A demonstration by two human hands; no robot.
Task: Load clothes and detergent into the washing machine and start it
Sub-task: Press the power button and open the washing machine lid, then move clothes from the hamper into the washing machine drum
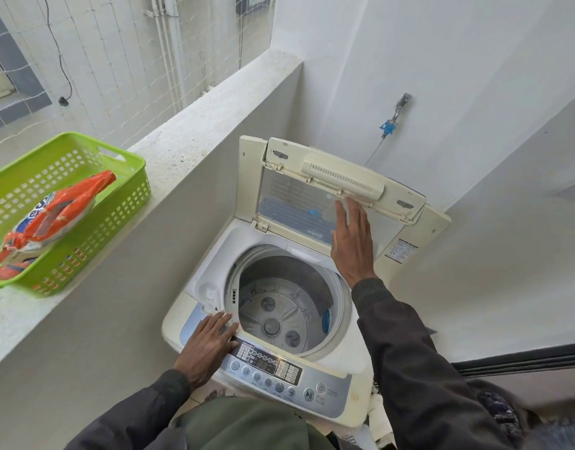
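A cream top-loading washing machine stands below me with its folding lid raised. Its steel drum holds no clothes. My right hand rests flat against the raised lid, fingers apart, holding nothing. My left hand lies flat on the machine's front left corner, beside the control panel. An orange detergent packet lies in a green plastic basket on the ledge at my left. No clothes are in view.
A concrete parapet ledge runs along the left with netting behind it. A tap with a blue hose fitting sticks out of the white wall behind the machine. A dark door sill lies at the right.
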